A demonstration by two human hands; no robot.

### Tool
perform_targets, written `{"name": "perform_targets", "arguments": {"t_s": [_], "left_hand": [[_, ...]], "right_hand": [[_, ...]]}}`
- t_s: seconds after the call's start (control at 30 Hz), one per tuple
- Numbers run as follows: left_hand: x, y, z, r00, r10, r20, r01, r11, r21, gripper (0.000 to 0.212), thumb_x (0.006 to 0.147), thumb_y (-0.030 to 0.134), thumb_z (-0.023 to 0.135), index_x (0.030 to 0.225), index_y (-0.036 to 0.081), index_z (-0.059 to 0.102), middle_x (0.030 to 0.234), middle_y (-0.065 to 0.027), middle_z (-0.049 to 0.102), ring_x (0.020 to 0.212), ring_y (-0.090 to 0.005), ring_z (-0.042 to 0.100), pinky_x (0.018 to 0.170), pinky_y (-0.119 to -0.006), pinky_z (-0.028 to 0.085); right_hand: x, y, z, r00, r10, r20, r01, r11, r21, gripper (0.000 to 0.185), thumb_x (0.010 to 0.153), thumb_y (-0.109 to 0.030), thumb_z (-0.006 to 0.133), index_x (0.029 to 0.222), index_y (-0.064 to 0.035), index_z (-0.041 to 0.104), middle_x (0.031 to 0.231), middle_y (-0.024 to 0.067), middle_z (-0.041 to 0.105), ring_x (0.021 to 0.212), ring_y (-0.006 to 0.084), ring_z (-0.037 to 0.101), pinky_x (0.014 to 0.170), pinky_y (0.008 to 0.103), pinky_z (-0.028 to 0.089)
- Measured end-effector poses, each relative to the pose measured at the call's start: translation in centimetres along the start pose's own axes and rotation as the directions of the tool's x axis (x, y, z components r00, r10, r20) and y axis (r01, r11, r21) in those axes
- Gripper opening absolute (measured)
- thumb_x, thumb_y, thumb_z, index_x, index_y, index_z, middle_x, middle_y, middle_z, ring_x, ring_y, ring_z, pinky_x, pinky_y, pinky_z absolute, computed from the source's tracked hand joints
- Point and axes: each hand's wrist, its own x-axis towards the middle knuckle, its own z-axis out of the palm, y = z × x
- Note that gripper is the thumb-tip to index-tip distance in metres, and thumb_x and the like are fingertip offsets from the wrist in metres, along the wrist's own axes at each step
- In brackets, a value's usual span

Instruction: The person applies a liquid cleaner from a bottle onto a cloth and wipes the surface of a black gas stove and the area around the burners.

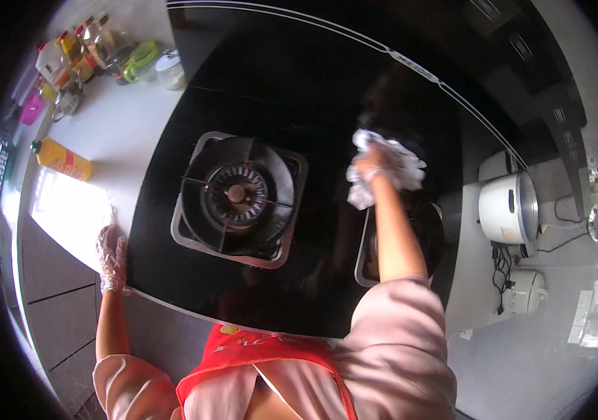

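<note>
My right hand [373, 164], in a clear plastic glove, grips a crumpled white cloth [406, 167]. The cloth lies against the glossy black cooktop [325, 220], just beyond the right burner [368, 257], which my forearm partly covers. Resting on the white counter's front edge, left of the cooktop, is my left hand [112, 257]. It also wears a clear glove and holds nothing. Between the hands sits the left gas burner [237, 193], with a round black pan support and a square metal drip tray [186, 231] around it.
A yellow squeeze bottle [65, 160] lies on the left counter [120, 121]. Several sauce bottles [89, 47], a green-handled jug [141, 60] and a lidded jar [170, 69] stand behind it. On the right are a white cooker [504, 209], a black cord [499, 278] and a white kettle-like appliance [526, 293].
</note>
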Motion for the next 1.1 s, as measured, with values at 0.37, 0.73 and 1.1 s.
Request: {"name": "perform_targets", "arguments": {"t_s": [0.37,0.73,1.1], "left_hand": [[0.8,-2.0,0.3,1.000,0.000,0.029,-0.008,0.960,0.281,0.047,0.091,0.024,0.041,0.134,0.006,0.040,0.135,-0.0185,0.039,0.126,-0.0346,0.034,0.107,-0.041,0.024],[1.2,-4.2,1.2,0.991,0.136,0.013,-0.135,0.970,0.200,0.052,0.090,0.034,0.041,0.133,0.004,0.040,0.128,-0.0197,0.042,0.120,-0.0365,0.037,0.102,-0.045,0.028],[1.9,-6.4,2.5,0.958,0.288,-0.015,-0.281,0.944,0.171,0.061,0.094,0.050,0.030,0.129,0.002,0.045,0.124,-0.0202,0.046,0.119,-0.0360,0.039,0.101,-0.047,0.028]], "right_hand": [[4.4,17.3,-2.8,0.994,-0.111,-0.019,0.112,0.948,0.298,0.037,0.071,-0.009,0.057,0.106,-0.0170,0.068,0.115,0.0097,0.062,0.111,0.0226,0.057,0.096,0.0274,0.042],[-6.8,37.8,2.3,0.966,0.250,-0.071,-0.243,0.966,0.089,0.036,0.091,-0.028,0.046,0.121,-0.0092,0.056,0.130,0.0167,0.050,0.123,0.0308,0.044,0.105,0.0365,0.032],[-20.5,44.0,7.2,0.952,0.293,-0.090,-0.109,0.597,0.795,0.044,0.075,-0.003,0.071,0.115,0.0058,0.057,0.123,0.0091,0.050,0.103,0.0247,0.055,0.084,0.0361,0.049]]}}
